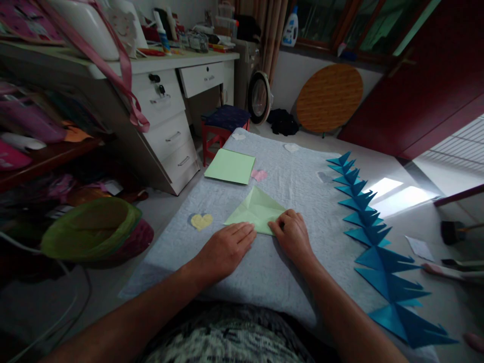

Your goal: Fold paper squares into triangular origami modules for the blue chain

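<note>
A light green sheet of origami paper, folded into a triangle with crease lines across it, lies on the cloth-covered table in front of me. My left hand rests on its near left edge, fingers stretched out flat and close together. At the near right edge, my right hand is curled, thumb and fingers closed on the paper. Beyond the triangle sits a stack of flat green paper. Along the table's right side runs a row of several folded blue paper cranes.
The table wears a pale grey cloth with heart patches. To the left stand a white desk with drawers and a yellow-green lined basket. A red stool, a washing machine with its door open and a round wooden board are behind.
</note>
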The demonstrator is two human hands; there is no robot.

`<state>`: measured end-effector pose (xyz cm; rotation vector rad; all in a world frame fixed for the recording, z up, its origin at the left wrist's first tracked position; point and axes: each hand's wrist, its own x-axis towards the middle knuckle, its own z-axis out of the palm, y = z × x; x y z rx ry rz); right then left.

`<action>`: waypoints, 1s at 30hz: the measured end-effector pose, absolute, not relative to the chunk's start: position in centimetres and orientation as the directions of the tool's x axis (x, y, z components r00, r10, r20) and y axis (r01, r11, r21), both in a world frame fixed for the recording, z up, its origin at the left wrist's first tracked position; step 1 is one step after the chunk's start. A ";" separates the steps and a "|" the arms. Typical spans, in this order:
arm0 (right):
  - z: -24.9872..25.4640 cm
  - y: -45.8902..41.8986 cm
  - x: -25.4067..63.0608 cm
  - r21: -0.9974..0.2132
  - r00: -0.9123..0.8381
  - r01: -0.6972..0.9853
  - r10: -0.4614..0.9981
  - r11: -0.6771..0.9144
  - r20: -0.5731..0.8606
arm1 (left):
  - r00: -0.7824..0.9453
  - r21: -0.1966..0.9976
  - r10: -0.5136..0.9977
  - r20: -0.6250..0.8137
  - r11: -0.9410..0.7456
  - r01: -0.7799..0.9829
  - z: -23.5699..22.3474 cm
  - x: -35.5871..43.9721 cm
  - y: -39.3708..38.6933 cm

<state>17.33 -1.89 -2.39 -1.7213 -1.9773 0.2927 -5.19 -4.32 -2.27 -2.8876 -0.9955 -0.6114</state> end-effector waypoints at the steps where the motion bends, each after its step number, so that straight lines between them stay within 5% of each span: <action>1: -2.4 -1.9 17.4 -0.479 -0.074 0.860 0.971 0.177 0.226 | 0.717 0.106 0.599 0.355 -0.788 0.606 -2.3 -5.1 -4.5; 30: -2.4 -2.0 17.1 -0.535 0.012 0.836 0.971 0.122 0.240 | 0.703 0.177 0.665 0.252 -0.746 0.642 -2.2 -5.2 -4.7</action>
